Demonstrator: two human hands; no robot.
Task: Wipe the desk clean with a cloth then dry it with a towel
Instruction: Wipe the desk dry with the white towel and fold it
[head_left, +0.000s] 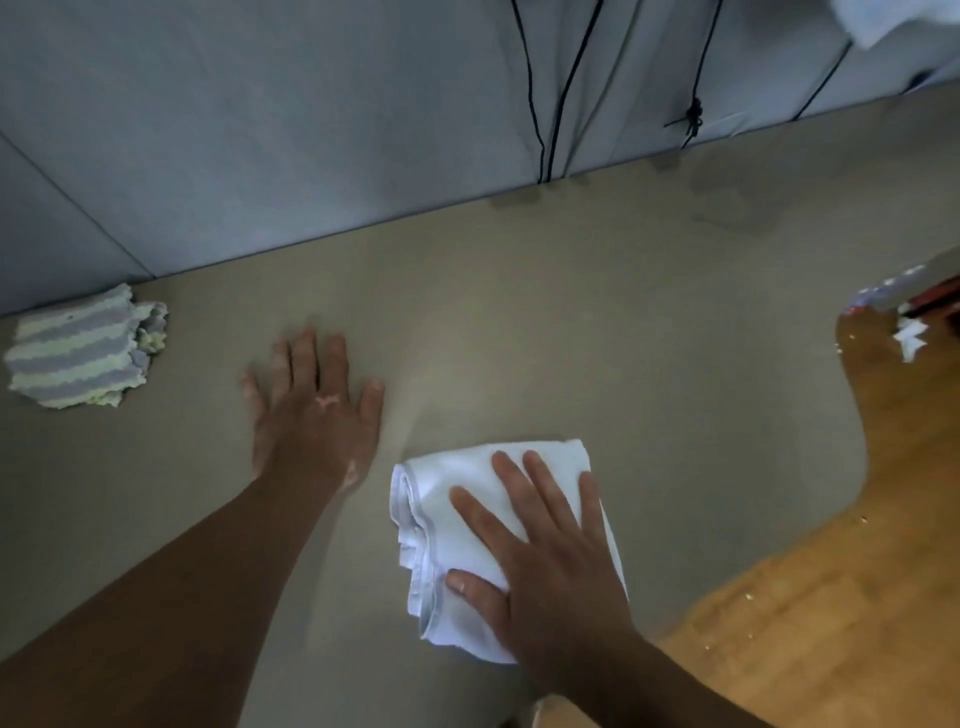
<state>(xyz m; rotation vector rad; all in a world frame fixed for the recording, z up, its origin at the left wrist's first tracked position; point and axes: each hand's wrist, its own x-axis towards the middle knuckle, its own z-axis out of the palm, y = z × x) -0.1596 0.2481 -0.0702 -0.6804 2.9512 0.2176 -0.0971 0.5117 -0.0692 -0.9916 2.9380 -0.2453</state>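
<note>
My right hand (550, 566) lies flat on the white towel (447, 483), with the fingers straight and spread, pressing it down on the grey surface (623, 338). My left hand (311, 405) is just to the left of the towel and a bit farther from me, flat on the bare surface with its fingers spread, holding nothing. The striped cloth (78, 353) sits bunched up well to the left of my left hand, close to the blue wall (260, 130), and some darker patches (727, 202) show far past my right hand, near the black cords (566, 88).
</note>
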